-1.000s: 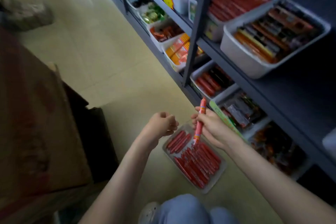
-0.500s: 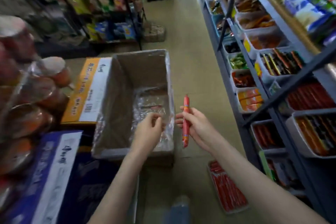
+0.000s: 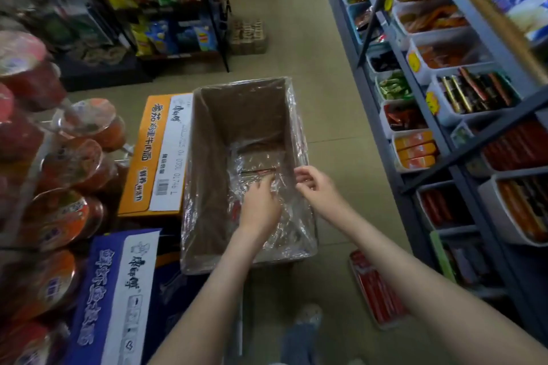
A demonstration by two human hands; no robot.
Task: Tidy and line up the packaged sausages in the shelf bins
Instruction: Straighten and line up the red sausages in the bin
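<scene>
Your left hand reaches into the plastic-lined box, grip on anything impossible to tell; your right hand hovers at its right rim, fingers loosely curled, empty

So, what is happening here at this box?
A person reaches into a plastic-lined box on the floor. The left hand is down in the plastic, near a red item; the right hand is at the box's right rim. A tray of red sausages lies on the floor beside the shelf bins.
</scene>
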